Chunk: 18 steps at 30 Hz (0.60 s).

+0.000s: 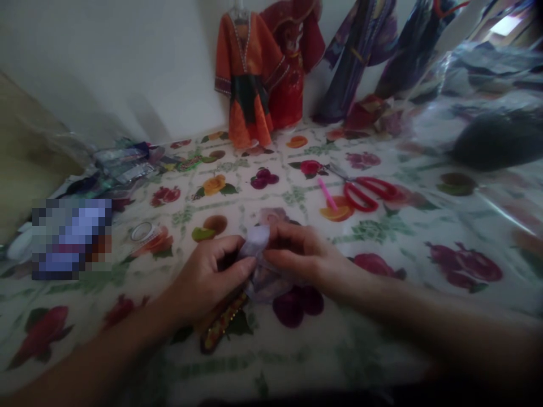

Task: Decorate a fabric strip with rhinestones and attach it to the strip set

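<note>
Between my two hands is a small piece of pale lilac fabric [257, 239], with a thin, see-through part hanging below. My left hand [214, 268] pinches its left edge between thumb and fingers. From the other side, my right hand [297, 249] grips it with thumb and forefinger pressed together. Under my left hand a narrow patterned strip with a beaded edge [224, 324] slants down to the left; its upper end is hidden by the hand and cloth. The picture is dim and somewhat blurred.
Red-handled scissors [368, 192] and a pink marker [327, 193] lie beyond my right hand. A roll of tape [142, 232] is at left, near a pixelated object [72, 238]. Doll-sized dresses [248, 85] stand along the wall. Clear plastic and a dark bundle [500, 138] occupy the right.
</note>
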Available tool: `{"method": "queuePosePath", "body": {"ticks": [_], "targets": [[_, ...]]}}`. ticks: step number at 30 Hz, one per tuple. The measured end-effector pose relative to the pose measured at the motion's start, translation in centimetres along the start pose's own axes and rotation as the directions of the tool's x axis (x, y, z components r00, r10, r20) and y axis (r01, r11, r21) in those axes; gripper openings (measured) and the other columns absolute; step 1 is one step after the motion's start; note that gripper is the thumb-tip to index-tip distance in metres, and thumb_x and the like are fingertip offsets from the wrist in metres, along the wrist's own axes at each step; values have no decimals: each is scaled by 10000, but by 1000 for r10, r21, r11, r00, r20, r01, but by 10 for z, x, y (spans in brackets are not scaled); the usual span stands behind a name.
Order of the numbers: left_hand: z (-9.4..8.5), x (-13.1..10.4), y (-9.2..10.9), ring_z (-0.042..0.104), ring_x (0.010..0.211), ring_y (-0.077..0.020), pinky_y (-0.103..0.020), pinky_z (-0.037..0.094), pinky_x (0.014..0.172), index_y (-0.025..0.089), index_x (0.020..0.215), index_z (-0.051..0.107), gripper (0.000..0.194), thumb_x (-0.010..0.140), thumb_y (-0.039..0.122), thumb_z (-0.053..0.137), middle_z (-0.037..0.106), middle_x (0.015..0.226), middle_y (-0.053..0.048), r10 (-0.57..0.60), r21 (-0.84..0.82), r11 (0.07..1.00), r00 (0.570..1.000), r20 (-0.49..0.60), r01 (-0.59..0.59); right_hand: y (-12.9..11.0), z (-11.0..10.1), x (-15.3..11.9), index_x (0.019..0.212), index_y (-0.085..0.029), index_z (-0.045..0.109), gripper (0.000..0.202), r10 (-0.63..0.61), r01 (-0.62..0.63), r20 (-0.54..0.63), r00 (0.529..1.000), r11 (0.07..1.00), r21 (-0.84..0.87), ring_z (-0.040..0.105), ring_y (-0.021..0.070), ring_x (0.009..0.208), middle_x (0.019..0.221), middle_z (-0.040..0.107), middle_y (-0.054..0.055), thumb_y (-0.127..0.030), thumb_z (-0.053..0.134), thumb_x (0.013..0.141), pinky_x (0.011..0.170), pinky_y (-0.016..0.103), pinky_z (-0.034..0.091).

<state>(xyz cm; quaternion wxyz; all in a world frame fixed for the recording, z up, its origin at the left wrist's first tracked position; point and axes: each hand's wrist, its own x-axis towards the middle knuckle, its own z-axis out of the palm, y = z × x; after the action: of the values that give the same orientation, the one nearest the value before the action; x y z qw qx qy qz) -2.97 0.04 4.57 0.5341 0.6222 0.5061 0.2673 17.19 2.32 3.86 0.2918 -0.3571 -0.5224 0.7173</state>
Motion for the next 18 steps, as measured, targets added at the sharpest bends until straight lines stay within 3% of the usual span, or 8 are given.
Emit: {"method": "queuePosePath", "body": {"ticks": [8,12,18], "targets": [[3,-2,2,527,597,-116,-216,431,547,200,827,657,114,877,297,623,609,699,16,15,-59,998,1000,15,-14,5,-3,2,941,-184,664,153,-86,89,25,996,985,-147,634,171,777,861,665,38,-316,663,863,677,284,524],[4,-2,2,532,633,-123,-218,432,562,192,849,655,126,874,313,634,600,722,11,-6,-62,998,1000,24,7,7,-6,3,925,-176,692,170,-105,99,-16,994,971,-220,613,167,754,846,666,40,-328,624,892,671,286,497],[-1,0,-2,569,692,-153,-245,455,595,196,882,652,165,886,356,609,616,776,-11,-1,-73,997,998,59,5,5,-8,3,919,-188,687,180,-112,112,13,994,969,-221,605,167,773,850,658,35,-358,630,901,677,278,486]]}}
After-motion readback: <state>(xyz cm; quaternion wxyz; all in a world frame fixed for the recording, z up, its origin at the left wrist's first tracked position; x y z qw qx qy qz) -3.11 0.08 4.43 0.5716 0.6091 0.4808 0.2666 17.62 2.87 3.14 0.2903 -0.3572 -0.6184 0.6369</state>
